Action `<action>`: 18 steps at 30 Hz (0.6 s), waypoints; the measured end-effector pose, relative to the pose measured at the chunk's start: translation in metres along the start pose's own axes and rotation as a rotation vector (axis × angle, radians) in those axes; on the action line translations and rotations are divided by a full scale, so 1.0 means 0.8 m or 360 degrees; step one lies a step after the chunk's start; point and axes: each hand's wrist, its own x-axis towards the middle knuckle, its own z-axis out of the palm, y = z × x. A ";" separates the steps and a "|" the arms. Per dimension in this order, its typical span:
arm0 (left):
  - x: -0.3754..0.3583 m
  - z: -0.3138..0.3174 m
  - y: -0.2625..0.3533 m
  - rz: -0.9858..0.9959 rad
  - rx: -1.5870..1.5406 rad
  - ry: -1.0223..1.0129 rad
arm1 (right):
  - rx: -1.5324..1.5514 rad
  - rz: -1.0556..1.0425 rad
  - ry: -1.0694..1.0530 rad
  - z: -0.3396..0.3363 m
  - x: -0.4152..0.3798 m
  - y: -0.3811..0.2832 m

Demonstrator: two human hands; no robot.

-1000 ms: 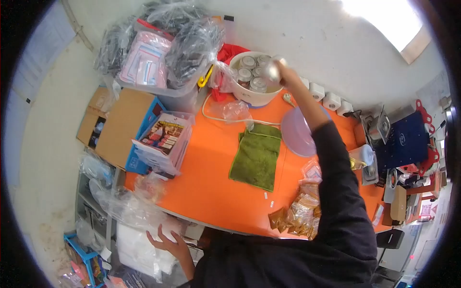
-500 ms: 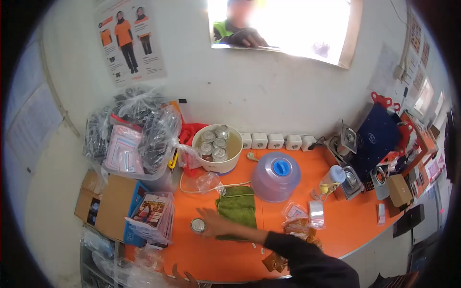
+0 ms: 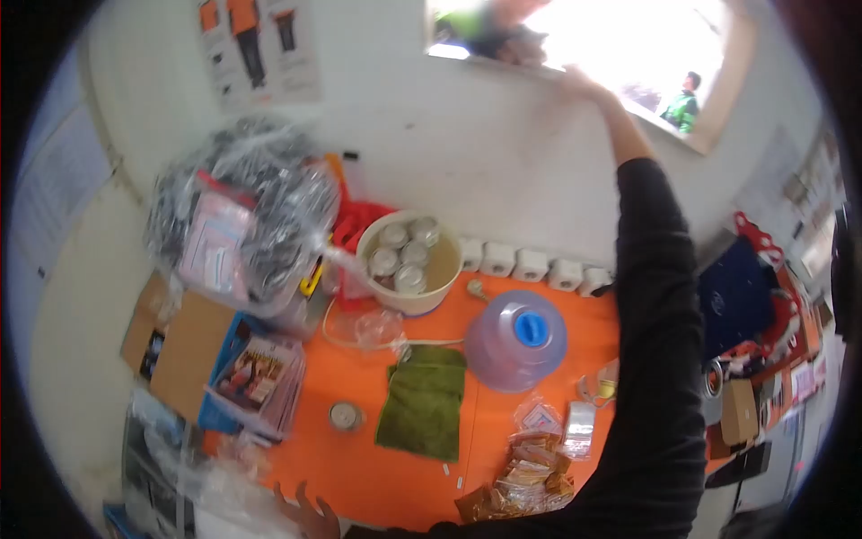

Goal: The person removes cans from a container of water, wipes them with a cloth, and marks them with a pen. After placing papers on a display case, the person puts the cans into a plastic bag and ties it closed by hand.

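Note:
My right hand [image 3: 584, 85] is stretched up to the bottom edge of the window opening [image 3: 620, 106]. It is smeared by motion and bright light, so its fingers do not show clearly. My left hand [image 3: 310, 516] is at the table's front edge, fingers curled but apart, holding nothing visible. A metal can [image 3: 345, 416] stands on the orange table, apart from both hands. To its right lies a folded green cloth [image 3: 420, 404]. Several more cans sit inside a cream bucket [image 3: 449, 284] near the wall.
A translucent purple dome with a blue cap [image 3: 532, 330] stands mid-table. Brown packets [image 3: 530, 476] lie near the front. Magazines [image 3: 256, 377], a cardboard box [image 3: 193, 373] and plastic-wrapped bundles [image 3: 278, 207] crowd the left. White sockets [image 3: 530, 264] line the wall. People are outside the window.
My right hand has left the can and risen to the window's edge; the can stays on the table. The view has shifted, and a second person shows outside.

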 end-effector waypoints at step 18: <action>-0.004 -0.004 -0.008 0.0090 -0.0292 -0.0068 | 0.0883 -0.0196 -0.1137 -0.101 -0.620 -0.680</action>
